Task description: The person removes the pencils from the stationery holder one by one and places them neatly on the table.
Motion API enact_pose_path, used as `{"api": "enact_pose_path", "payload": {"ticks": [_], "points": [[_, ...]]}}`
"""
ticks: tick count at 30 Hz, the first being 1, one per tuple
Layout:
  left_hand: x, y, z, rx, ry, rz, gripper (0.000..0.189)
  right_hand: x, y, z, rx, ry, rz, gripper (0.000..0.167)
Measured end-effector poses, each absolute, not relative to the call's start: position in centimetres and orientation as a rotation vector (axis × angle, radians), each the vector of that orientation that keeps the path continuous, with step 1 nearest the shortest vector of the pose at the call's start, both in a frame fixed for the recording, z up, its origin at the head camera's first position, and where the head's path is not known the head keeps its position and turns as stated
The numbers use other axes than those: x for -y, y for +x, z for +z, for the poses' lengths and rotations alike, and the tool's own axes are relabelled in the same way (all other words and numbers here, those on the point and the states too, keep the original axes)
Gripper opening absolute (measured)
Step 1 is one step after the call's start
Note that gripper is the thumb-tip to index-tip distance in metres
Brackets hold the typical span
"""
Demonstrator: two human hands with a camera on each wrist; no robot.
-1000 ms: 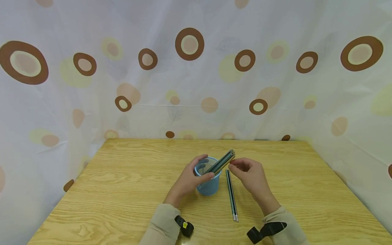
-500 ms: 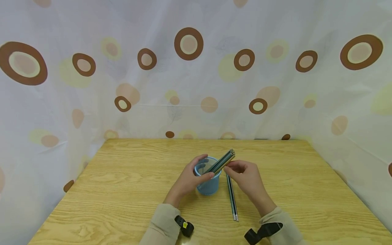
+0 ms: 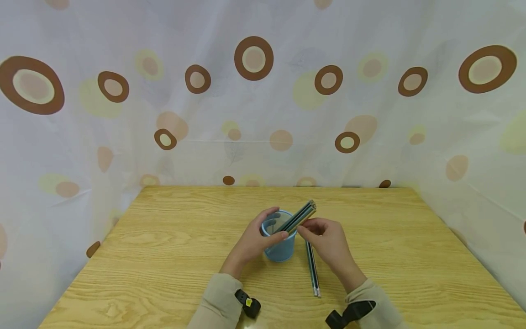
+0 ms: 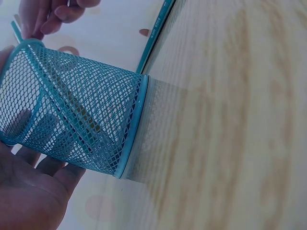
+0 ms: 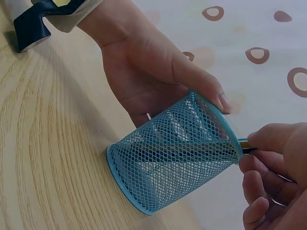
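Note:
A light blue mesh pencil cup [image 3: 280, 250] stands on the wooden table, with a bundle of pencils [image 3: 299, 216] leaning out over its right rim. My left hand [image 3: 251, 238] grips the cup from the left, its thumb along the rim. At the right rim, thumb and forefinger of my right hand [image 3: 330, 241] pinch a yellowish pencil of the bundle; the right wrist view shows this hand [image 5: 283, 167] close against the rim. Through the mesh [image 4: 91, 105], the pencils slant down to the cup's base. Two dark green pencils [image 3: 312, 274] lie side by side on the table, right of the cup.
The wood-grain table [image 3: 172, 256] reaches back to a white curtain [image 3: 255, 109] with brown and beige circles, which also hangs at both sides. Black straps with small cameras sit on the left cuff [image 3: 248, 304] and right cuff [image 3: 353, 313].
My right hand has slid down and left along the bundle, from near the pencils' upper ends to the cup's rim. Left hand and cup have stayed in place.

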State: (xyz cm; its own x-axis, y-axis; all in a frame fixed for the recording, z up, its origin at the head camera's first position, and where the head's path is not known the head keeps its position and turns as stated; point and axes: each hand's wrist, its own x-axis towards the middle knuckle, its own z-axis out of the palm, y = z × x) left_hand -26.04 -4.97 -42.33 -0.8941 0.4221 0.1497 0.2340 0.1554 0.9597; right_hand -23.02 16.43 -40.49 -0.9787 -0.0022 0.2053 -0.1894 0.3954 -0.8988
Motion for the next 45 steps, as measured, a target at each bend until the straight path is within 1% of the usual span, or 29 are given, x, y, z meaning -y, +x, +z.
{"api": "enact_pose_path", "payload": {"ticks": [3, 6, 16, 25, 35, 45], "points": [[4.8, -26.8, -43.5, -2.274, 0.646, 1.837, 0.069, -16.4, -23.0, -40.5, 2.475, 0.178, 1.621, 0.016], [4.8, -26.9, -43.8, -2.281, 0.652, 1.839, 0.068, -16.3, -22.9, -40.5, 2.472, 0.188, 1.607, 0.015], [4.9, -26.9, -43.9, -2.286, 0.658, 1.842, 0.066, -16.2, -22.8, -40.3, 2.463, 0.2, 1.599, 0.013], [4.8, -27.2, -44.1, -2.283, 0.648, 1.842, 0.072, -16.5, -22.7, -39.7, 2.417, 0.206, 1.598, 0.018], [4.8, -26.9, -43.9, -2.319, 0.662, 1.832, 0.067, -17.1, -22.5, -38.8, 2.348, 0.179, 1.661, 0.022], [4.8, -26.9, -43.8, -2.301, 0.659, 1.833, 0.069, -17.5, -22.2, -38.2, 2.302, 0.179, 1.679, 0.023]]}}
